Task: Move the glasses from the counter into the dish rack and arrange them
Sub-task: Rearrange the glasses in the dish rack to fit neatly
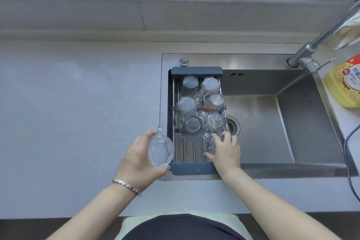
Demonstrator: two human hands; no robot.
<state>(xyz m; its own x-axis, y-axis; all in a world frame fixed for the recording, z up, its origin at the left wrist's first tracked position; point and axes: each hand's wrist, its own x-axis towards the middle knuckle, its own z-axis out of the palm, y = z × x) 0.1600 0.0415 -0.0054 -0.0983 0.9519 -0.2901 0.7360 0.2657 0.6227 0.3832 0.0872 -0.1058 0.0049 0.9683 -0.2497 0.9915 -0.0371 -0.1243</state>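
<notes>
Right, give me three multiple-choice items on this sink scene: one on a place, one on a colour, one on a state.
1. Where does the dish rack sit?
A. across the left end of the sink
B. on the back shelf
C. on the floor

2. What colour are the rack's end pieces?
A. red
B. dark grey-blue
C. white

3. What is the left hand doing?
A. resting flat and empty
B. turning the tap
C. holding a clear mug

Answers: 1 A, the rack spans the sink's left side. 2 B, both ends look dark grey-blue. 3 C, the fingers wrap a handled clear mug beside the rack, while the right hand grips a glass inside it.
</notes>
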